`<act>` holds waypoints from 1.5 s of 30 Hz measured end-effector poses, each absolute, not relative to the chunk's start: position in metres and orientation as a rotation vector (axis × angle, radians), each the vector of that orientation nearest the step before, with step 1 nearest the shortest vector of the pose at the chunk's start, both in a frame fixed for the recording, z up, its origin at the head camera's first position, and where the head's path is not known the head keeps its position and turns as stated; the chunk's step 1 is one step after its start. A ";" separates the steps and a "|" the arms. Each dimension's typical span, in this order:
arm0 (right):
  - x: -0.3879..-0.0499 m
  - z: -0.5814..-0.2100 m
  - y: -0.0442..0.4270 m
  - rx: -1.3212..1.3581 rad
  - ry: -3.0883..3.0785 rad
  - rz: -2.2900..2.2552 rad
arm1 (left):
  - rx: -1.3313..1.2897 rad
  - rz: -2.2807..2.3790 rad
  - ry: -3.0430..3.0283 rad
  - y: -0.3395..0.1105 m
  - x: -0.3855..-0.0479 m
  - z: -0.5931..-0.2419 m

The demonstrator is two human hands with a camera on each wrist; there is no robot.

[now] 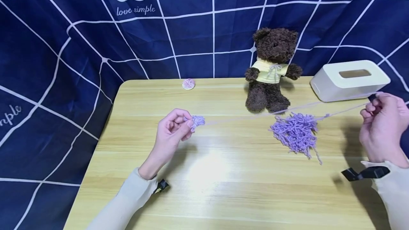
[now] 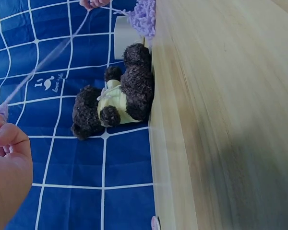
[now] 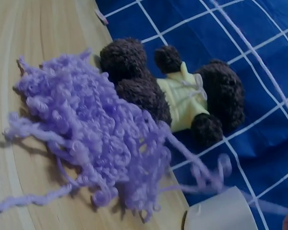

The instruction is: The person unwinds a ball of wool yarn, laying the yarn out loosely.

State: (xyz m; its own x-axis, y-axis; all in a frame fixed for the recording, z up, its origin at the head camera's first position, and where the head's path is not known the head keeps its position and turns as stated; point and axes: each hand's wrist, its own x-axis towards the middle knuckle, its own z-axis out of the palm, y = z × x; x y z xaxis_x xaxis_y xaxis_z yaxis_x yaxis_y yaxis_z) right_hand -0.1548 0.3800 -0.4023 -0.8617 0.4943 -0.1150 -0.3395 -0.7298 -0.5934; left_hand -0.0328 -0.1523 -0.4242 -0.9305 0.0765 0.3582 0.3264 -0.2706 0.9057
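Note:
On the left of the head view my left hand (image 1: 174,129) pinches a small wound bundle of purple yarn (image 1: 198,120) between thumb and fingers, held above the table. A thin strand (image 1: 236,119) runs taut from it across to my right hand (image 1: 383,127), whose curled fingers grip the yarn at the far right. From the right hand another strand drops to a loose, tangled heap of purple yarn (image 1: 297,132) on the table. The right wrist view shows this heap (image 3: 91,129) close up, with curly loose ends. In the left wrist view the left hand (image 2: 9,167) is partly cut off.
A brown teddy bear (image 1: 273,68) in a yellow shirt sits at the table's back edge. To its right stands a white tissue box (image 1: 349,81). A small round pink piece (image 1: 188,84) lies at the back left. Blue checked cloth (image 1: 188,38) hangs behind the wooden table (image 1: 243,194).

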 end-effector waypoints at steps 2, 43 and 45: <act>-0.155 -0.403 0.384 -0.414 -0.768 2.534 | -0.501 -2.331 -1.791 -0.152 -0.032 -0.424; -0.081 -0.399 0.193 0.376 -2.219 2.527 | -0.569 -2.354 -1.781 -0.135 -0.037 -0.416; -0.078 -0.399 0.181 0.408 -2.232 2.547 | -0.571 -2.360 -1.776 -0.134 -0.037 -0.417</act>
